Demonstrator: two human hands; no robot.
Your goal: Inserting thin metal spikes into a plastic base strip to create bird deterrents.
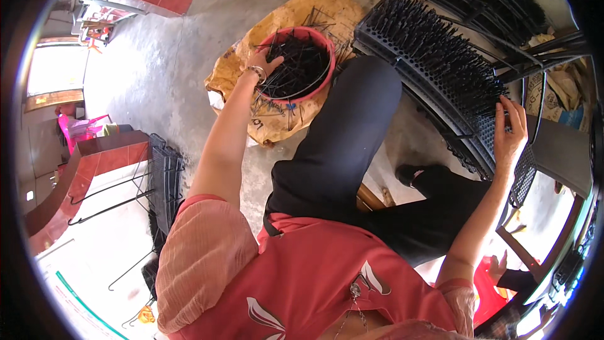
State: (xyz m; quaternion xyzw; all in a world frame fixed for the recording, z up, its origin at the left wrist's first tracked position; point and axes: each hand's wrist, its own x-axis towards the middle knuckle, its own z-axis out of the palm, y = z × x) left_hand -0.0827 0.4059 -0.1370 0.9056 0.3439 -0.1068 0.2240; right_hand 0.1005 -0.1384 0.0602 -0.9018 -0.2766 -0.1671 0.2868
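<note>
Over the left rim of a red bucket [329,56] reaches my left hand [265,66], its thumb and fingers apart at a heap of thin black sticks [299,66]. A bracelet circles that wrist. To the right, a long curved black perforated rack [434,85] carries dense rows of upright black sticks [434,38]. My right hand [512,127] is at the rack's near right end, fingers bent and close together against the last sticks. Whatever its fingertips hold is too small to make out.
A crumpled yellow sack [239,66] lies under the bucket, with loose sticks scattered on it. Another black rack [484,0] stands at the far right beside metal bars. Black racks with wire hooks [165,176] stand at the left. Another person's hand [498,267] shows at lower right.
</note>
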